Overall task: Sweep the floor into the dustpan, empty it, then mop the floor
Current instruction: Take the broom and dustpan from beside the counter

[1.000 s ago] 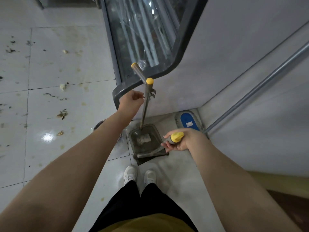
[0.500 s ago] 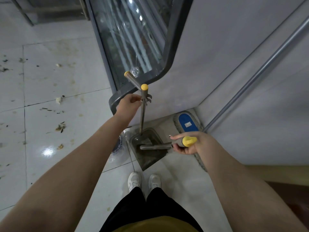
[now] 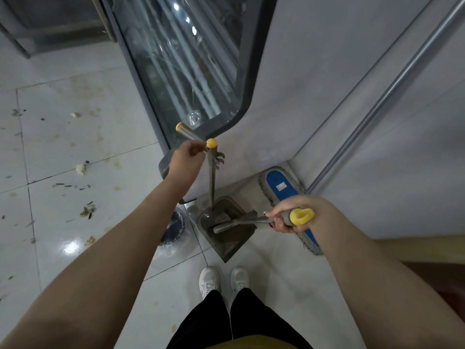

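- Far left, the tiled floor [image 3: 75, 152] carries scattered scraps [image 3: 86, 212] of dark and pale litter, well apart from both tools.
- My left grip [image 3: 187, 159] is curled closed around the top of the dustpan [image 3: 224, 238] handle, just under its yellow cap [image 3: 211, 143]. The pan sits straight below this grip, near my white shoes [image 3: 208, 280]. I cannot tell whether it touches the floor.
- The dustpan handle's long axis runs almost straight up and down, and the pan's open edge points toward my feet.
- A second yellow-tipped stub [image 3: 180, 127] angles up and left from behind my fingers. Where it joins is hidden.
- My right grip [image 3: 289, 217] is wrapped tight around the grey handle of the broom [image 3: 241, 221], with the yellow end sticking out to the right of the grip.
- The broom lies nearly level, running left from my grip and dipping into the pan. Its brush end is dark against the pan and hard to make out.
- Behind my right grip, a blue mop head [image 3: 279, 185] lies by the wall, partly covered by my hand. Its metal pole [image 3: 377, 109] slants up and right, cut off at the frame edge.
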